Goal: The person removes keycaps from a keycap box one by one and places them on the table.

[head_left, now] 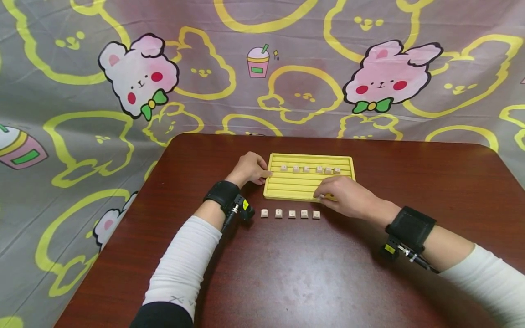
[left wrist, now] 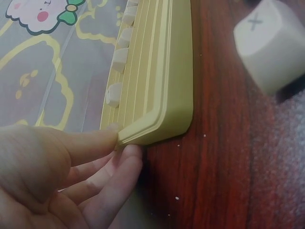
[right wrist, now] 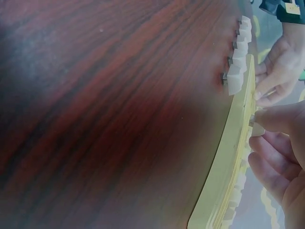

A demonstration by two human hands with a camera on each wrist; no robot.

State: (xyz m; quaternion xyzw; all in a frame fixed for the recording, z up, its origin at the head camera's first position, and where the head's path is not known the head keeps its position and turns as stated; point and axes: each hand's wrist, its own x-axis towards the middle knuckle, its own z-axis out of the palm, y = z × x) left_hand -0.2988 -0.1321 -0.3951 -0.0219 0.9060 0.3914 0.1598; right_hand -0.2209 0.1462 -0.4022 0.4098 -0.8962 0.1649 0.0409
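Observation:
A shallow yellow ridged tray (head_left: 287, 187) lies on the table, with several pale keycaps (head_left: 306, 169) in a row along one of its upper grooves. My left hand (head_left: 250, 168) holds the tray's left edge; in the left wrist view its thumb lies on the rim and its fingers sit against the side. Over the tray's near right part, my right hand (head_left: 346, 196) pinches a single keycap (right wrist: 258, 128) between thumb and finger. The marking on that keycap is hidden. Several more keycaps (head_left: 291, 214) stand in a row on the table in front of the tray.
Dark reddish-brown wood makes up the tabletop (head_left: 283, 278). Behind it and to the left hangs a grey curtain (head_left: 197, 136) printed with cartoon animals. In the left wrist view, one table keycap (left wrist: 269, 45) marked like an X looms close to the camera.

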